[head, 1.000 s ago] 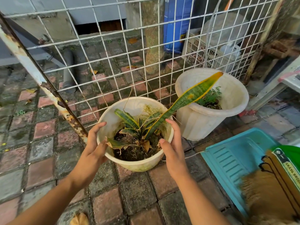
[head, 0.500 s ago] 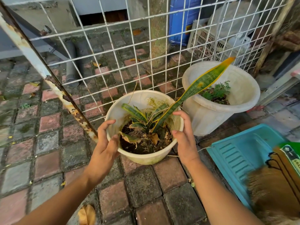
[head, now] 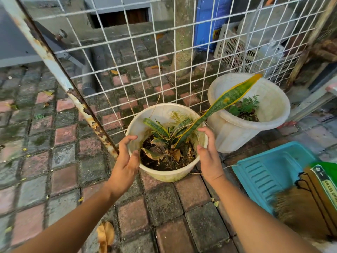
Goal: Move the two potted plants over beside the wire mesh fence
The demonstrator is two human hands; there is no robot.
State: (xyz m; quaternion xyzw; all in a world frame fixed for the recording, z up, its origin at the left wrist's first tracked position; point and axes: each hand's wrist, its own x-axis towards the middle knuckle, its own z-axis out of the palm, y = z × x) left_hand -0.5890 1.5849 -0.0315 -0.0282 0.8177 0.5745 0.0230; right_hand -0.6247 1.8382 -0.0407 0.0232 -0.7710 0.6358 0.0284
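Note:
A cream pot (head: 165, 110) with a snake plant (head: 228, 97) stands on the brick paving right against the wire mesh fence (head: 145, 52). My left hand (head: 125, 161) curls round its left rim with the thumb over the edge. My right hand (head: 207, 154) clasps the right rim the same way. One long yellow-edged leaf leans right over the second pot (head: 235, 132), a larger white one with a small feathery plant (head: 246, 106). That pot stands just right of the first, also against the fence.
A rusty slanted post (head: 54, 68) borders the mesh on the left, close to my left hand. A teal plastic tray (head: 269, 172) and a grass broom (head: 306, 207) lie at the right. Behind the fence are a trunk (head: 182, 42) and a white crate (head: 235, 48).
Both hands have carried the snake plant pot forward and slightly right, up to the mesh beside the larger pot. Their hold on the rim is unchanged.

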